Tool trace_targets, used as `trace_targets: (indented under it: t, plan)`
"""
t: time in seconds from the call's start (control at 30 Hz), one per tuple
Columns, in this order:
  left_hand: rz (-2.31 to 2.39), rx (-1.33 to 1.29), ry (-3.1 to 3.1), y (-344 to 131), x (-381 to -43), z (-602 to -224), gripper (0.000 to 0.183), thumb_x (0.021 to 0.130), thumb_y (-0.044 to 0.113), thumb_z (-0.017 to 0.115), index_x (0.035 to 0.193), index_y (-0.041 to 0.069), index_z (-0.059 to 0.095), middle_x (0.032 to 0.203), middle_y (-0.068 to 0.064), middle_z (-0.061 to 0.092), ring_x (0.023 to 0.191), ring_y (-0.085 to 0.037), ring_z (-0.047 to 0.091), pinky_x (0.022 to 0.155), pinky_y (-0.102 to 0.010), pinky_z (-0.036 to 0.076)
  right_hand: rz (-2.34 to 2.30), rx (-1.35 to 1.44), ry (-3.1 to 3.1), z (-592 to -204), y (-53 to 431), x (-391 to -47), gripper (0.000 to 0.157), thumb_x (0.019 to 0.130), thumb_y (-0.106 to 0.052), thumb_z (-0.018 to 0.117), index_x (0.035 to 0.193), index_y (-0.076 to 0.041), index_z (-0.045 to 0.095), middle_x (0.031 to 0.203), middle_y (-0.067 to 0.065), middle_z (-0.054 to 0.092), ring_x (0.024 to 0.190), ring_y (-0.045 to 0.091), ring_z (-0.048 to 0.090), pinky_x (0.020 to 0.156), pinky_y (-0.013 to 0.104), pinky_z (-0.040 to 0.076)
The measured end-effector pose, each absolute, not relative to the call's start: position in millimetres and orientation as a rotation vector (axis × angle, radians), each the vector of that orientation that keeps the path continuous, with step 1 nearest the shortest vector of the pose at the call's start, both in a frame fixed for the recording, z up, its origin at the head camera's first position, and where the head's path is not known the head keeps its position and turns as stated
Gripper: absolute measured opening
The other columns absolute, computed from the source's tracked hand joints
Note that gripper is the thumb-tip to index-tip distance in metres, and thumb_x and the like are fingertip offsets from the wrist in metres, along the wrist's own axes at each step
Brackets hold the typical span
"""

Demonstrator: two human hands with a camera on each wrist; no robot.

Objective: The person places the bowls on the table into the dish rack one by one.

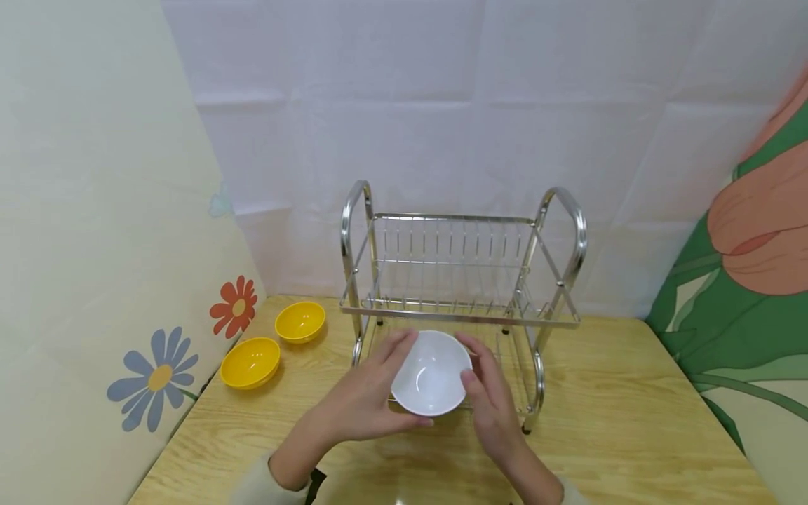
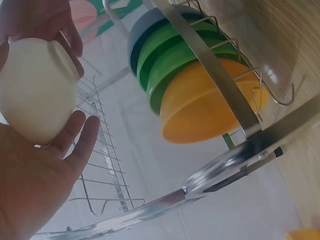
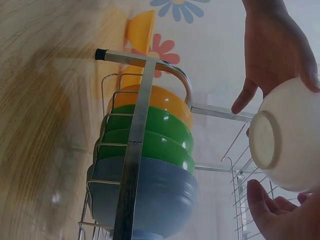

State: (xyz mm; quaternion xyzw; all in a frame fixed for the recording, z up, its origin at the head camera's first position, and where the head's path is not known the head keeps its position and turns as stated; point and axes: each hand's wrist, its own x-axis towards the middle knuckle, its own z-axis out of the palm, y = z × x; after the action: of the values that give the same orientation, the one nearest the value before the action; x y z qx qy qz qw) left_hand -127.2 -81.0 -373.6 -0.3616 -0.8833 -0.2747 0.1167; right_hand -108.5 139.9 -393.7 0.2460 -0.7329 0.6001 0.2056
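Note:
Both hands hold a white bowl in front of the dish rack, its hollow side toward the head camera. My left hand grips the bowl's left side, thumb low and fingers along the far rim. On the opposite side my right hand holds it with curled fingers and thumb. The wrist views show the bowl's white outside and foot ring. On the rack's lower tier stands a row of nested bowls: an orange bowl, two green bowls and a grey-blue bowl. The hands hide these in the head view.
Two yellow bowls sit on the wooden table left of the rack. The upper tier of the metal rack has upright wire dividers. A white cloth hangs behind, and flower-printed panels stand at both sides.

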Motion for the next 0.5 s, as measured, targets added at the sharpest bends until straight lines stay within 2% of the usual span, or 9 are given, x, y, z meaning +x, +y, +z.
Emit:
trace_targets:
  t: [0.2,0.5]
  plan:
    - [-0.804,-1.059,-2.589,-75.0,-126.8,-375.9,0.116,0.074,0.066,0.077,0.161,0.020,0.017,0.162,-0.003,0.028,0.132,-0.022,0.052,0.099,-0.040,0.055,1.721,0.629,-2.067,-394.4,139.1,-107.9,0.046,0.101,-0.002,0.040,0.146,-0.004,0.043,0.137,0.016,0.055,0.118,0.007,0.056,0.095,0.018,0.050]
    - [-0.812,-1.065,-2.535,-66.8,-125.6,-377.9,0.118,0.071,0.060,0.083,0.161,0.018,0.019,0.162,-0.003,0.029,0.131,-0.020,0.051,0.101,-0.040,0.054,1.741,0.465,-2.130,-395.6,135.4,-104.7,0.050,0.099,-0.005,0.048,0.149,-0.009,0.040,0.132,0.020,0.058,0.112,0.009,0.058,0.092,0.025,0.052]
